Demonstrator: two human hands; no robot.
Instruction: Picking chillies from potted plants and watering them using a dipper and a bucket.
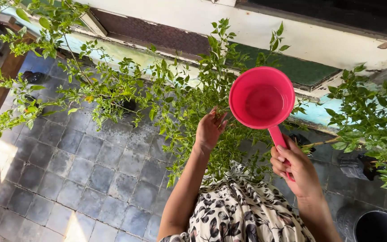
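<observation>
Grey tiled floor (81, 166), right hand (294, 168) clenched on pink dipper (261, 101) handle at 4 o'clock, left hand (209, 130) loose, fingers spread in leafy plant (175, 96).

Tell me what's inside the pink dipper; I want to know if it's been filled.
The pink dipper, held by the right hand, shows only its smooth pink bottom; whether shallow water lies there cannot be told. Leafy plant stems behind it are covered.

Sunlit grey tiled floor (90, 170) below a peeling white wall (292, 36)
</observation>
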